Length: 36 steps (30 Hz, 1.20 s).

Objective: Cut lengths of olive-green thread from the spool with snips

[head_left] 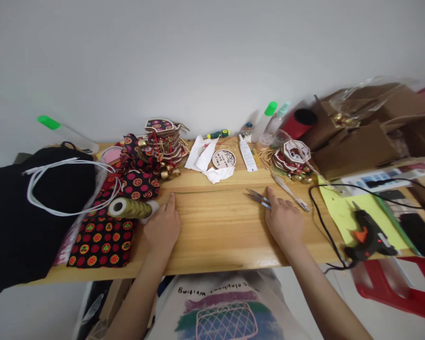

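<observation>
A thin dark-green thread (205,191) runs nearly straight across the wooden tabletop between my two hands. My left hand (163,224) rests on the wood with its index fingertip on the thread's left end, the other fingers curled. Beside it lies a spool of gold-green thread (132,208). On the right, my right hand (285,219) also has its index finger extended and pressed down, in line with the thread, which grows faint there; the other fingers are bent. Small scissors (259,198) lie by this hand, blades pointing left. A white pen-like tool (290,192) lies just beyond it.
Patterned fabric (101,242), a black cloth (35,208) and a white cable (31,189) crowd the left. Along the back sit stacked bell ornaments (165,141), a round wooden disc (224,159) and a glue tube (247,153). A glue gun (366,233) and cardboard boxes (361,146) occupy the right.
</observation>
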Each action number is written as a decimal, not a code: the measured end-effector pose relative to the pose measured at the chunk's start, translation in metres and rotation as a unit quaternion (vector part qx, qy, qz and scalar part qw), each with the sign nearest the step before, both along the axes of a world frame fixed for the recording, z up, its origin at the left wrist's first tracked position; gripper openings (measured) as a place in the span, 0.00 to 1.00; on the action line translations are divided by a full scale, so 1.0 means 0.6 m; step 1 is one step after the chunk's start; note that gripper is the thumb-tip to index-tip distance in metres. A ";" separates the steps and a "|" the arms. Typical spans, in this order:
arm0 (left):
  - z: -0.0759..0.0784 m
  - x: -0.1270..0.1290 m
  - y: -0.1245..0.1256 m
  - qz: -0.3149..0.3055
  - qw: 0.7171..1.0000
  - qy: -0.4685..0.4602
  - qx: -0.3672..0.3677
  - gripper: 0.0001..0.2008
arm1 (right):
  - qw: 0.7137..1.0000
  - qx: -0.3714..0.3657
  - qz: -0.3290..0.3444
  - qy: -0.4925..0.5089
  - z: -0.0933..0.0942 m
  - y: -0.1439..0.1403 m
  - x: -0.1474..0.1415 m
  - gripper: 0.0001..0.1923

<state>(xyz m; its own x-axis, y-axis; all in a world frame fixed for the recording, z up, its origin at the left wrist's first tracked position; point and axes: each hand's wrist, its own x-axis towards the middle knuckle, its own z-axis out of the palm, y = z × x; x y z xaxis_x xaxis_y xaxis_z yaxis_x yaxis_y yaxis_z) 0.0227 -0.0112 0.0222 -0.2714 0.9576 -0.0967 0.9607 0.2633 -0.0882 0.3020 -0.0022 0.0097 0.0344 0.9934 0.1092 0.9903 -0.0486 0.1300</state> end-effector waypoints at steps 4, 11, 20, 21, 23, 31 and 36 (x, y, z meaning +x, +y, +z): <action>0.000 0.000 0.000 -0.004 1.000 0.005 0.006 0.25 | 1.000 -0.004 -0.006 -0.005 0.000 0.001 -0.001 0.24; 0.000 -0.001 0.000 0.001 1.000 -0.001 0.001 0.25 | 1.000 0.007 -0.004 -0.006 0.003 0.001 0.000 0.25; -0.003 -0.003 -0.003 0.012 0.999 -0.013 0.028 0.25 | 0.997 0.068 -0.015 0.028 -0.010 -0.002 0.003 0.21; -0.003 -0.003 -0.004 0.013 0.999 -0.013 0.031 0.24 | 0.997 0.070 -0.014 0.031 -0.011 -0.003 0.003 0.21; -0.003 -0.002 -0.004 0.015 0.999 -0.014 0.036 0.24 | 0.997 0.067 -0.007 0.036 -0.009 -0.003 0.003 0.21; -0.001 -0.003 -0.005 0.020 0.998 -0.029 0.046 0.24 | 0.999 0.042 0.004 0.030 -0.007 -0.004 0.003 0.20; -0.003 -0.005 -0.005 0.023 0.997 -0.046 0.062 0.23 | 0.999 0.047 0.007 0.026 -0.010 -0.003 0.005 0.21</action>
<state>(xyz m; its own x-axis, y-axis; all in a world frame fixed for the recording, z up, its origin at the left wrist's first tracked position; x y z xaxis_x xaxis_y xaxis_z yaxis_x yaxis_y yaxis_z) 0.0199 -0.0142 0.0205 -0.3113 0.9503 -0.0058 0.9496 0.3113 0.0361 0.3048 -0.0041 0.0037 0.0284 0.9794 0.2000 0.9964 -0.0438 0.0730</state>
